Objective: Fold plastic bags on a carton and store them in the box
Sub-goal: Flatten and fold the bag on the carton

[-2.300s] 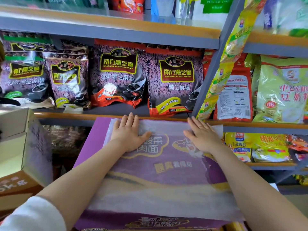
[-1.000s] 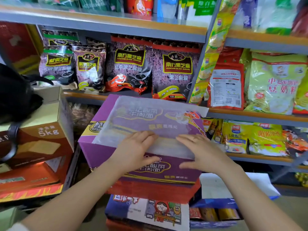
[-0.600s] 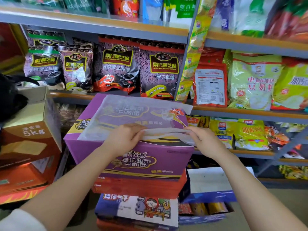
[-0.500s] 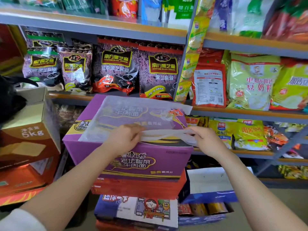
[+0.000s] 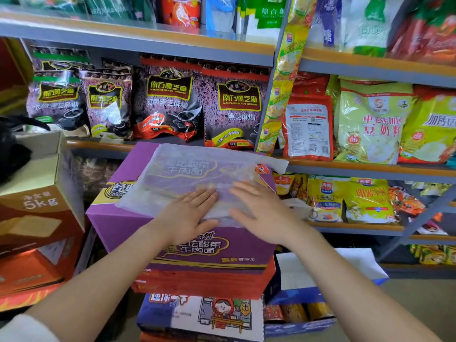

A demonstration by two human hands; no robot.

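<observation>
A translucent plastic bag point(image 5: 187, 174) lies on top of the purple carton point(image 5: 116, 223), its near part doubled over toward the far side. My left hand point(image 5: 187, 215) lies flat on the bag's near fold with straight fingers. My right hand point(image 5: 259, 211) presses flat beside it, fingers spread, on the bag's right half. The bag's far right corner point(image 5: 278, 165) hangs past the carton's edge. An open brown box point(image 5: 37, 193) marked 5kg stands to the left.
Shelves point(image 5: 148, 43) with snack packets stand close behind the carton. The purple carton rests on a red carton point(image 5: 204, 282) and a printed one point(image 5: 202, 314). A blue box with a white sheet point(image 5: 320, 270) sits low on the right. Something black point(image 5: 12, 144) lies on the brown box.
Both hands lifted the bag's near edge, carried it away from me over the bag, and now press flat on the fold. Earlier they smoothed the bag at the carton's far side.
</observation>
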